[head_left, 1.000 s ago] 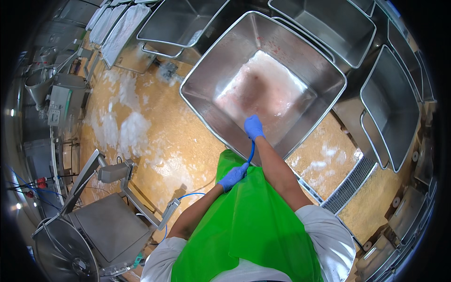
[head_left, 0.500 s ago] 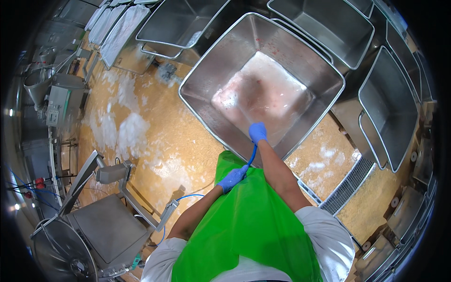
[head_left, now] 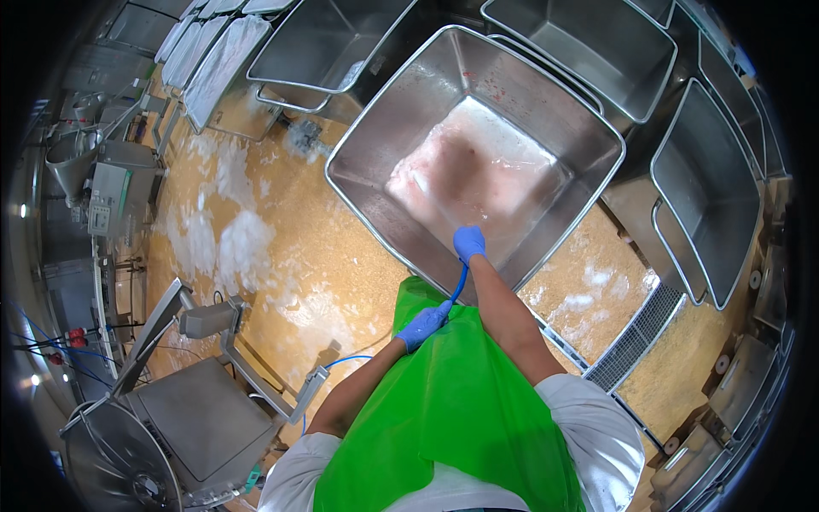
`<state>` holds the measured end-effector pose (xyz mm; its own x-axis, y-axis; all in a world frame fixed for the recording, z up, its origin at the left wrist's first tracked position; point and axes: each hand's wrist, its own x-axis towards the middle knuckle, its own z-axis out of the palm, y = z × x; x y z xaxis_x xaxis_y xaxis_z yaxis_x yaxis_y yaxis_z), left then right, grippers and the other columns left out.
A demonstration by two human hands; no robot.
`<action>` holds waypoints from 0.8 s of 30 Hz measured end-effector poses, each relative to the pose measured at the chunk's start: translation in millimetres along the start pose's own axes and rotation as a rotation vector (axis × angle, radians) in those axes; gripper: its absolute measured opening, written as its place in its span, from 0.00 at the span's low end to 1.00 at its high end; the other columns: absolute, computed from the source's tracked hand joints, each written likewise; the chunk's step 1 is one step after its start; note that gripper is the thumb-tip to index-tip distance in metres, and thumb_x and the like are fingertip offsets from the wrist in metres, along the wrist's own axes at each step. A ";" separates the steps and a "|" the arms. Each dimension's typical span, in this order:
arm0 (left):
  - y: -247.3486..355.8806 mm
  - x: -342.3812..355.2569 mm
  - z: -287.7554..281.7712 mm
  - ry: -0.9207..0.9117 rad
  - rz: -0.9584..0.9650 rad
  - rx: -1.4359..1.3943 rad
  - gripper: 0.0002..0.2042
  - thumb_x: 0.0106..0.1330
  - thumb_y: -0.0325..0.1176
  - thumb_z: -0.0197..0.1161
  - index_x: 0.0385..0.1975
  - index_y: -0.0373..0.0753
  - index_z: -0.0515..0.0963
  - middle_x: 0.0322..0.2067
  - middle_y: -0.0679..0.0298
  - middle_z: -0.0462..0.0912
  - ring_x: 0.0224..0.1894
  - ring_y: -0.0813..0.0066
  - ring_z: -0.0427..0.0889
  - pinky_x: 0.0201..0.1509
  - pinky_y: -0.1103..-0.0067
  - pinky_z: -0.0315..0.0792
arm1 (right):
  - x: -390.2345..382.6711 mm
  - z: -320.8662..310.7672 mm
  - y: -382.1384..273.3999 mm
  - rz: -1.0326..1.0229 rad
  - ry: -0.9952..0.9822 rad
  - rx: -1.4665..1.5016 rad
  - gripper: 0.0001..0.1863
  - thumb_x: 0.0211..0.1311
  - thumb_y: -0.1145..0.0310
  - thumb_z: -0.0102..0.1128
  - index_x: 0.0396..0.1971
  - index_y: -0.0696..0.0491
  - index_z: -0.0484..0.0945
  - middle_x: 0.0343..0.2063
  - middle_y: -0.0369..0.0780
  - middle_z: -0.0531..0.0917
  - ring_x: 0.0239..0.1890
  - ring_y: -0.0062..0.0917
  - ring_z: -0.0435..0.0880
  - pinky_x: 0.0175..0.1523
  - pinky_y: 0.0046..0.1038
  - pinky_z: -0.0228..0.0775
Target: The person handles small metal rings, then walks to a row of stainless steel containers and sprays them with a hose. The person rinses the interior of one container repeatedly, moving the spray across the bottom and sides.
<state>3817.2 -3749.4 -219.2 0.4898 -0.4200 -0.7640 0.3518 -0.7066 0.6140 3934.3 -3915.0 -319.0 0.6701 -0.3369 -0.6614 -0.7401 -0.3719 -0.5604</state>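
Observation:
A square steel bin [head_left: 375,111] stands ahead of me, with pale pink, foamy liquid [head_left: 512,171] across its bottom and red specks on its far wall. My right hand [head_left: 469,241], in a blue glove, is closed on a blue hose [head_left: 459,284] over the bin's near side, and a faint spray runs from it into the liquid. My left hand [head_left: 423,326], also gloved in blue, grips the same hose lower down, against my green apron [head_left: 435,392]. The hose's nozzle end is hidden by my right hand.
More steel bins [head_left: 580,51] line the back and right [head_left: 708,188]. White-covered carts [head_left: 209,68] stand at back left, machinery [head_left: 111,196] at left, and a steel stand [head_left: 192,418] at lower left. The tan floor [head_left: 316,230] has white foam and a drain grate [head_left: 631,337].
My right hand has moved slightly down and right since a second ago, still on the hose. The pale patches in the bin's liquid have shifted. My left hand has hardly moved.

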 end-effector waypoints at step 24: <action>3.8 -2.7 0.5 0.015 -0.019 -0.022 0.32 0.65 0.59 0.36 0.16 0.32 0.67 0.17 0.57 0.68 0.22 0.69 0.64 0.33 0.73 0.64 | -12.8 -11.0 -4.2 -0.140 0.008 -0.218 0.13 0.54 0.71 0.44 0.33 0.63 0.75 0.32 0.54 0.78 0.36 0.44 0.79 0.41 0.37 0.71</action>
<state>3816.8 -3751.2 -214.9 0.4952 -0.3979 -0.7723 0.3787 -0.7012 0.6041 3929.5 -3918.7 -302.6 0.7663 -0.2758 -0.5803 -0.6109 -0.5927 -0.5249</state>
